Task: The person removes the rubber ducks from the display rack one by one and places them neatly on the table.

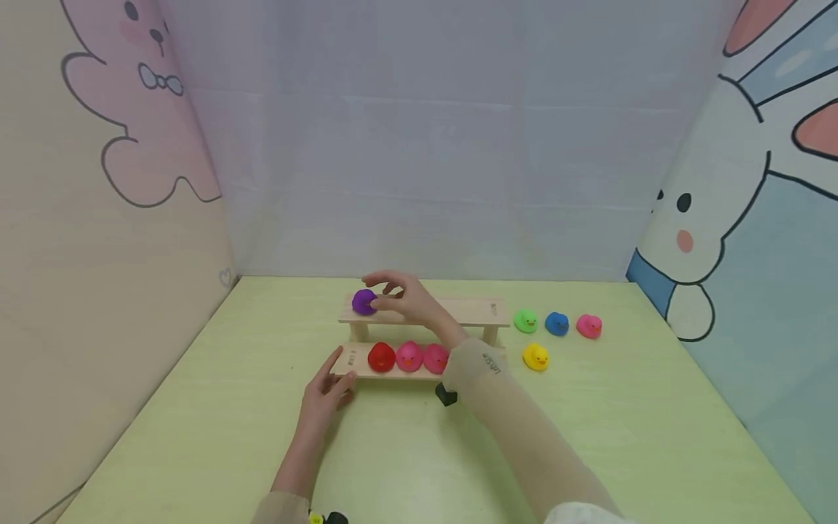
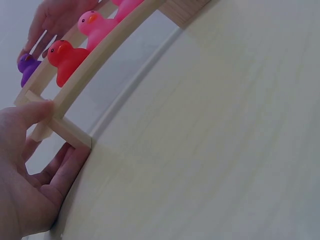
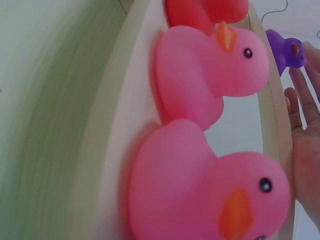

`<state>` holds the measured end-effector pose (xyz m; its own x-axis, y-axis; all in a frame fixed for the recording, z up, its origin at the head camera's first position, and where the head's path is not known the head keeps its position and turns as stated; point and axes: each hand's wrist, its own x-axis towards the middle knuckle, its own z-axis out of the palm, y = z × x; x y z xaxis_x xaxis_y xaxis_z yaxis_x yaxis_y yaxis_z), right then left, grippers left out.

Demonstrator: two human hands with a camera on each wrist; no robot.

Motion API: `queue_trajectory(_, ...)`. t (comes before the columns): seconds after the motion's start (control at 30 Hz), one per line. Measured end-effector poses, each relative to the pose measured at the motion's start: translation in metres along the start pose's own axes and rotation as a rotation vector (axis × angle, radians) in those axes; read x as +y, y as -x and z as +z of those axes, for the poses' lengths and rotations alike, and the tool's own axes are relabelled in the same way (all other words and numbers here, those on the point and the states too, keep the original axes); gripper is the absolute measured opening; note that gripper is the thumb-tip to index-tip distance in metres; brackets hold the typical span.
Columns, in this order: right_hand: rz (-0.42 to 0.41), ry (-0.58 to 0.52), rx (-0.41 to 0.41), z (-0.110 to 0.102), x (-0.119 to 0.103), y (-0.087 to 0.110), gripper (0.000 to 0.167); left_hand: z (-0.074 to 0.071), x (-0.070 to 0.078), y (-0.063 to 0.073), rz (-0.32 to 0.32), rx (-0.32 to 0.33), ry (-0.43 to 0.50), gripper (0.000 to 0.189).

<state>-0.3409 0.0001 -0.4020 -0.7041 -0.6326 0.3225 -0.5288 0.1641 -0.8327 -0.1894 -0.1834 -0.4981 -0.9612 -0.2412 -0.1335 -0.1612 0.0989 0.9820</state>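
Observation:
A purple rubber duck stands at the left end of the raised rear wooden shelf. Right beside it is my right hand, fingers spread, the thumb tip at the duck's side. My left hand grips the left end of the lower front wooden shelf; in the left wrist view the thumb is on the board's end and the fingers reach round the leg. On that front shelf sit a red duck and two pink ducks, one next to the other. My right forearm covers the front shelf's right part.
Right of the shelves, on the table, are a green duck, a blue duck, a pink duck and a yellow duck. A pale curtain hangs behind, and printed panels stand on both sides.

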Motion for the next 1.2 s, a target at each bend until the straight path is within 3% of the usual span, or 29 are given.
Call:
queue_trajectory(0.23,0.058,0.074,-0.049,0.0021,-0.0017,0.0023,0.040,0.0012,-0.0008,-0.0012,0.006,0.004,0.004,0.062)
queue_trajectory(0.43,0.088,0.092,-0.015,0.0033,-0.0014,0.0035,0.038,0.0014,-0.0014,-0.0017,-0.012,0.003,0.004,0.063)
queue_trajectory(1.2,0.068,0.067,0.031,0.0021,0.0005,0.0040,0.037,0.0007,0.0009,0.0002,-0.020,0.005,-0.018,0.062)
